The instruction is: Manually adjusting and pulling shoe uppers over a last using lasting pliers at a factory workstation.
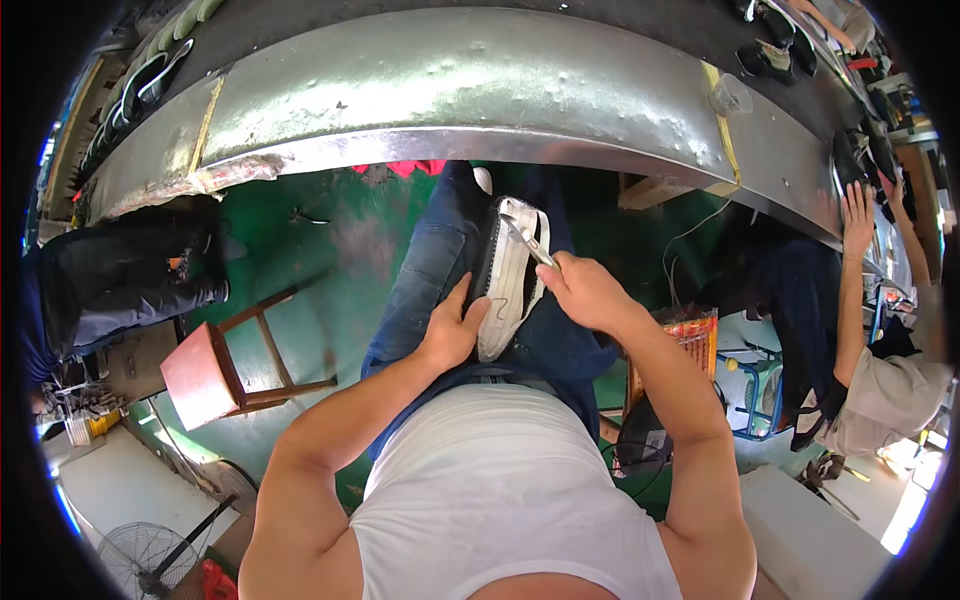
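Observation:
A shoe (508, 282) lies lengthwise over my lap, its whitish bottom facing up and a dark strip along its left side. A light band loops out from its right edge. My left hand (455, 328) is closed on the shoe's left side near its lower end, thumb on the pale surface. In my right hand (585, 290) is a slim silver metal hand tool (530, 240), whose far end rests at the upper part of the shoe. The fist hides its handle, so its exact kind is unclear.
Ahead runs a metal-edged conveyor bench (460, 85) with shoes (770, 55) at its right. A red-topped stool (203, 375) stands left on the green floor (335, 250), a fan (150, 555) lower left. At right, another person's hand (857, 215) touches the bench edge.

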The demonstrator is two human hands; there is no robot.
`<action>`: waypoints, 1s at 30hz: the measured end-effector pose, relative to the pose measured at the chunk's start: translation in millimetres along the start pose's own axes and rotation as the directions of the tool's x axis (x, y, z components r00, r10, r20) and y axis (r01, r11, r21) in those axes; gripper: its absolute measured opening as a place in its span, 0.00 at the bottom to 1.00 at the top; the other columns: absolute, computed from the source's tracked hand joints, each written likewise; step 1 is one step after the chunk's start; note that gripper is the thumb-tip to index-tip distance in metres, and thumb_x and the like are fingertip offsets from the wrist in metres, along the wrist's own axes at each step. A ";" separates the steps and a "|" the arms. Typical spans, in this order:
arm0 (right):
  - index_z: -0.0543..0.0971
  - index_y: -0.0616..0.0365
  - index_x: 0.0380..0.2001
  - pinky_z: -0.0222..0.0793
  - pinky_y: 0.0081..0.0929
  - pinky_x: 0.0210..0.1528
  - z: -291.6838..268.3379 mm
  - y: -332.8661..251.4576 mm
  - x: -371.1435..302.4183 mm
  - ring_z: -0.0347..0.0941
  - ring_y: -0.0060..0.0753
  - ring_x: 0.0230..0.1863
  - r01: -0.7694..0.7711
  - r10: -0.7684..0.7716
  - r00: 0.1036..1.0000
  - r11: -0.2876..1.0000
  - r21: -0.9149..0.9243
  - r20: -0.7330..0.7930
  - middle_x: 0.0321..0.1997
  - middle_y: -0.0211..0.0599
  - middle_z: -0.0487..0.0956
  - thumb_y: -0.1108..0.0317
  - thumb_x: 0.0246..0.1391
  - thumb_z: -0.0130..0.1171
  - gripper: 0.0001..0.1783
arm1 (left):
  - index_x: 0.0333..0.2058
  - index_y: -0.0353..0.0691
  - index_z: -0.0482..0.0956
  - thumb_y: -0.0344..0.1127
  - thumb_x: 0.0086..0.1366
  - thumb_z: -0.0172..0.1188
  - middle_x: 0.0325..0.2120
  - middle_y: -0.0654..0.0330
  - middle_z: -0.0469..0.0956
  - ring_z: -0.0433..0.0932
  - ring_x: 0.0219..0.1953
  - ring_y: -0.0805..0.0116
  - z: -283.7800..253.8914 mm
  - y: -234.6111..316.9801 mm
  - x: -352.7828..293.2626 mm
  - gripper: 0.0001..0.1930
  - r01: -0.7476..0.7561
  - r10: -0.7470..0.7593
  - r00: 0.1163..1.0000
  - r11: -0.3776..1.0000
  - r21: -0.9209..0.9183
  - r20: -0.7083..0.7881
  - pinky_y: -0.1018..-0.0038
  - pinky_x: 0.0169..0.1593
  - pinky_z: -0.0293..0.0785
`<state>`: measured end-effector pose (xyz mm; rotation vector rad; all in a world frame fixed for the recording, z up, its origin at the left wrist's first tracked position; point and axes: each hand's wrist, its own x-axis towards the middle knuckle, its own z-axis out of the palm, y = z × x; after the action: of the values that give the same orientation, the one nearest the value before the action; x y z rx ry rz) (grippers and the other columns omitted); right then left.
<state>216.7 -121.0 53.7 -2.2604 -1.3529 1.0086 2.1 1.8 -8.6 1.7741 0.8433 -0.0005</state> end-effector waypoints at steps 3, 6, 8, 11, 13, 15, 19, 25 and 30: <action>0.73 0.68 0.35 0.70 0.52 0.42 26.9 -1.2 -25.2 0.76 0.64 0.39 0.146 -0.137 0.986 0.984 0.102 -0.097 0.32 0.60 0.79 0.52 0.68 0.43 0.25 | 0.65 0.24 0.56 0.42 0.68 0.57 0.58 0.33 0.69 0.70 0.61 0.48 3.6 -1.1 2.6 0.35 -0.026 0.028 0.999 0.996 -0.082 0.021 0.67 0.64 0.64; 0.73 0.69 0.36 0.69 0.53 0.42 36.4 2.1 -31.9 0.76 0.64 0.39 0.124 -0.124 0.992 0.992 0.030 -0.027 0.33 0.60 0.79 0.53 0.68 0.44 0.24 | 0.65 0.24 0.57 0.41 0.67 0.59 0.57 0.34 0.70 0.70 0.62 0.49 -1.7 8.8 3.5 0.36 0.009 -0.006 0.999 0.999 -0.050 0.048 0.68 0.63 0.64; 0.73 0.69 0.36 0.69 0.53 0.43 39.2 3.3 -31.4 0.75 0.65 0.39 0.100 -0.097 0.994 0.993 0.061 -0.045 0.33 0.60 0.79 0.53 0.68 0.44 0.24 | 0.66 0.26 0.55 0.41 0.65 0.61 0.56 0.34 0.71 0.71 0.61 0.48 0.5 5.3 3.3 0.38 -0.026 0.030 0.998 0.997 -0.071 0.049 0.68 0.63 0.65; 0.73 0.68 0.36 0.71 0.48 0.41 49.8 12.6 -38.2 0.78 0.59 0.36 0.066 -0.064 0.995 0.998 0.021 -0.082 0.32 0.56 0.80 0.53 0.69 0.43 0.24 | 0.69 0.33 0.51 0.40 0.60 0.65 0.52 0.34 0.74 0.74 0.57 0.46 -2.1 17.9 -10.1 0.44 -0.040 0.038 0.990 0.999 0.011 0.133 0.66 0.61 0.68; 0.73 0.68 0.37 0.73 0.38 0.38 37.7 10.6 -40.7 0.79 0.45 0.31 -0.071 0.093 0.995 0.896 0.437 -0.030 0.29 0.49 0.80 0.54 0.69 0.43 0.23 | 0.70 0.36 0.49 0.39 0.57 0.67 0.49 0.34 0.76 0.76 0.54 0.44 -18.0 46.7 -6.6 0.47 -0.044 0.020 0.980 0.992 0.118 0.196 0.65 0.59 0.70; 0.74 0.68 0.38 0.73 0.33 0.36 50.7 30.0 -47.1 0.78 0.38 0.29 -0.027 0.120 0.983 0.840 0.542 -0.137 0.29 0.45 0.80 0.54 0.70 0.43 0.23 | 0.71 0.42 0.46 0.38 0.52 0.68 0.45 0.34 0.78 0.78 0.49 0.40 -36.7 73.6 -2.3 0.51 0.027 -0.136 0.949 0.934 0.356 0.285 0.60 0.55 0.73; 0.74 0.67 0.42 0.71 0.24 0.33 70.5 51.7 -56.9 0.76 0.26 0.28 0.060 0.282 0.919 0.587 0.807 -0.274 0.30 0.37 0.79 0.56 0.70 0.43 0.22 | 0.58 0.37 0.67 0.33 0.50 0.70 0.40 0.40 0.81 0.83 0.42 0.46 -70.4 90.8 1.8 0.35 -0.458 0.493 0.869 0.829 0.321 -0.035 0.63 0.49 0.78; 0.74 0.65 0.43 0.71 0.24 0.32 66.7 58.9 -59.0 0.75 0.23 0.28 0.001 0.310 0.929 0.544 0.839 -0.202 0.31 0.34 0.79 0.60 0.66 0.50 0.16 | 0.49 0.29 0.72 0.34 0.59 0.70 0.38 0.51 0.81 0.79 0.41 0.71 -53.4 134.5 52.2 0.23 -0.605 0.538 0.795 0.685 -0.405 -0.278 0.74 0.46 0.76; 0.75 0.62 0.45 0.71 0.25 0.33 48.4 52.1 -66.3 0.74 0.23 0.28 -0.082 0.205 0.977 0.598 0.797 -0.053 0.31 0.34 0.78 0.64 0.61 0.57 0.14 | 0.50 0.28 0.75 0.45 0.62 0.67 0.39 0.49 0.81 0.80 0.41 0.65 -15.2 92.1 111.6 0.26 -0.020 0.021 0.999 0.998 -0.058 0.024 0.71 0.48 0.75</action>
<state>195.4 -208.2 16.3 -1.6892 -0.4643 1.1665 128.6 62.5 29.7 1.7254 0.7996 0.0149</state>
